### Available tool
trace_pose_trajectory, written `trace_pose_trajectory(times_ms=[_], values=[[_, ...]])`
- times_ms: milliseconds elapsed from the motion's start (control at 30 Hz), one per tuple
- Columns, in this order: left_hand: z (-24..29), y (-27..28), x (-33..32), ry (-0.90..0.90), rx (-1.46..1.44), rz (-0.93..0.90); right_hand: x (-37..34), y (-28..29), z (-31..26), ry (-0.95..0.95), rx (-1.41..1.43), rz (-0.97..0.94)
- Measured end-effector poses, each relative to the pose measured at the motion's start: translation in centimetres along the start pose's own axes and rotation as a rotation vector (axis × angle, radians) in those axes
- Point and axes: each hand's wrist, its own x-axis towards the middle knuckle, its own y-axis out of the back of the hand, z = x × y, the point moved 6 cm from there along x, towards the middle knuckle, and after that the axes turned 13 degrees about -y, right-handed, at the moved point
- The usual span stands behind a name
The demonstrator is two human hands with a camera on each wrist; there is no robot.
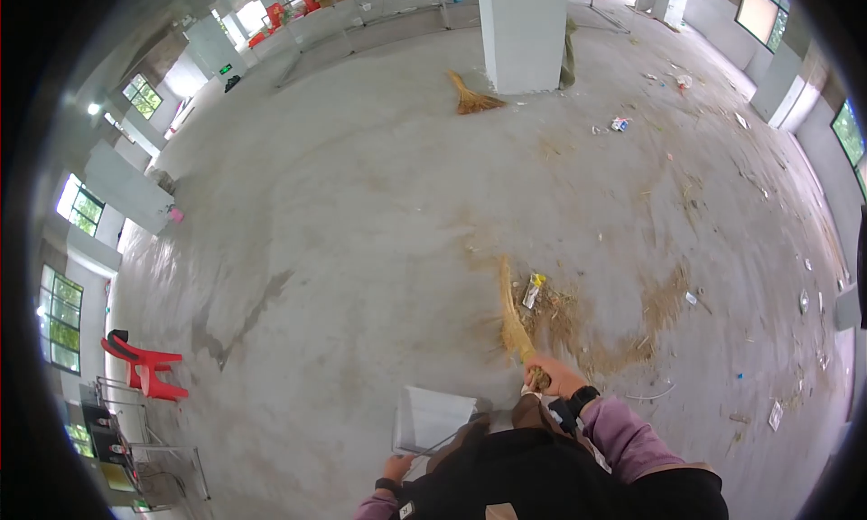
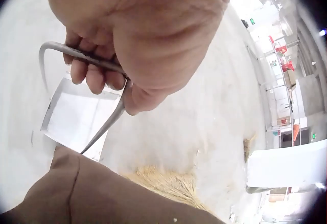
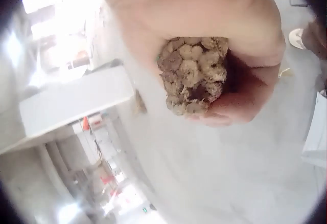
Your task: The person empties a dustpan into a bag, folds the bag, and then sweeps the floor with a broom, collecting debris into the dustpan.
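Observation:
My right hand [image 1: 554, 376] grips a straw broom [image 1: 510, 312] by its handle. In the right wrist view the cut stalk ends of the handle [image 3: 191, 73] stick out of the curled fingers. The broom's bristles lie along the left side of a heap of straw and dirt [image 1: 562, 321], which has a yellow and white wrapper [image 1: 534, 290] at its edge. With curled fingers my left hand [image 2: 138, 45] holds the bent metal handle [image 2: 104, 64] of a dustpan. The pale dustpan [image 1: 435, 413] hangs low in front of my legs, left of the broom.
A second straw broom [image 1: 471, 97] lies by a white pillar [image 1: 524, 37]. Litter and streaks of dirt [image 1: 664, 294] spread over the concrete floor [image 1: 343, 204] to the right. Red plastic chairs [image 1: 149, 366] and metal frames [image 1: 172, 448] stand at the left.

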Motion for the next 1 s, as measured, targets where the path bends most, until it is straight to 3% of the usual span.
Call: trace_pose_trajectory(times_ms=[67,167,267,367,500,600,667,700,733,800,867,1000], values=[[0.7,-0.5,-0.3,0.009,-0.013,-0.014,0.0,-0.7,1.6,-0.289,0.217,0.070],[-0.1,-2.2,1.4,-0.297,0.072,-0.070,-1.1,-2.5,1.1,-0.394,0.318,-0.014],[-1.2,-3.4,2.4,-0.251,-0.018,-0.071,-0.1,-2.6,1.9,-0.496,0.413,-0.093],[1.4,-2.5,0.7,-0.020,-0.170,-0.022,-0.3,-3.2,2.0,-0.513,0.486,-0.103],[0.9,-2.4,1.8,-0.155,-0.136,0.098,-0.8,-0.9,2.4,-0.547,0.663,-0.112],[0.8,-2.6,1.4,-0.147,-0.115,0.133,-2.8,2.9,0.8,-0.357,0.692,-0.034],[0.6,-2.1,1.1,-0.073,0.085,0.073,-2.6,7.1,0.1,-0.318,0.502,0.025],[1.2,-1.8,0.3,-0.066,0.026,0.094,-3.2,8.0,-0.4,-0.278,0.425,0.061],[-0.6,-2.4,1.3,-0.032,0.058,0.032,-3.6,8.9,-1.3,-0.148,0.182,0.098],[-1.8,-2.6,1.3,-0.052,-0.028,0.095,-4.6,8.4,-2.9,-0.031,-0.018,0.175],[-1.7,-2.8,1.0,-0.034,-0.059,0.122,-4.3,7.0,-2.8,-0.031,-0.009,0.197],[0.2,-2.8,-0.2,-0.001,-0.113,0.113,-3.5,4.4,-0.6,0.013,-0.304,0.141]])
